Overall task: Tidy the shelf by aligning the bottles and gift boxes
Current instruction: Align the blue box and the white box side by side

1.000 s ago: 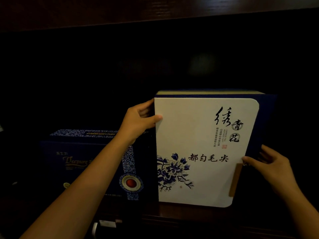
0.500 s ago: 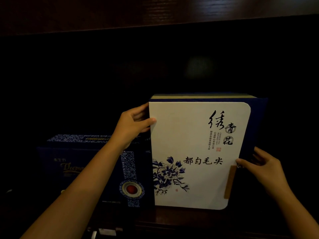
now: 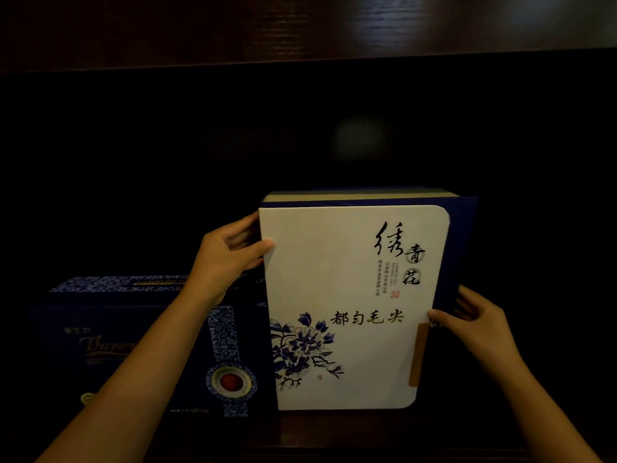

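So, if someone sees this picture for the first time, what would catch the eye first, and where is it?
The white tea gift box with blue flowers and black calligraphy stands upright at centre right, the brightest thing on the dark shelf. The left hand holds its upper left edge and the right hand its right edge. Left of it, and lower, stands a dark blue gift box with a red medallion.

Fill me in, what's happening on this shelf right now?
A person is holding a white tea gift box upright on the dark wooden shelf. The left hand grips the box's left edge near the top, and the right hand pinches its right edge lower down. A lower dark blue gift box stands right beside it on the left. No bottles are visible.
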The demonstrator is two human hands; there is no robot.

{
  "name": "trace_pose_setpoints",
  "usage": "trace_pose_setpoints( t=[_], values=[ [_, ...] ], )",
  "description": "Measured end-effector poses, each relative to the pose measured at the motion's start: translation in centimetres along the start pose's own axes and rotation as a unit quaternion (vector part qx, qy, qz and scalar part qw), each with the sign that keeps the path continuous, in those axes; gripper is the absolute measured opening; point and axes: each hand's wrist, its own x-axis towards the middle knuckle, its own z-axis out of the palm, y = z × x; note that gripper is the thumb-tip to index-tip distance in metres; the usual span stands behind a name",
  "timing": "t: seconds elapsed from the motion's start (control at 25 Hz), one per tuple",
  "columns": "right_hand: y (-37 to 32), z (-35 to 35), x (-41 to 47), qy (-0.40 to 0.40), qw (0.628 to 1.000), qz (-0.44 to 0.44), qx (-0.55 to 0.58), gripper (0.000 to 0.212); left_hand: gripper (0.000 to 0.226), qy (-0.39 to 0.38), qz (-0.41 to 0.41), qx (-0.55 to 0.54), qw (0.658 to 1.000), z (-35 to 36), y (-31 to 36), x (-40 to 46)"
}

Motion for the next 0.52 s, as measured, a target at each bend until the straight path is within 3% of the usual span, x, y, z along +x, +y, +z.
trace_pose_setpoints(
  t=[0.36, 0.52],
  values=[
    [-0.1, 0.4, 0.4, -0.012, 1.0, 0.001, -0.022, 0.071, 0.053, 0.012, 0.003, -0.001, 1.0, -0.1, -0.1, -0.1],
    [-1.6, -0.1, 0.7, -0.019, 0.995, 0.007, -0.094, 0.073, 0.054, -0.03, -0.052, 0.069, 0.996, -0.8, 1.2, 0.3]
  ],
)
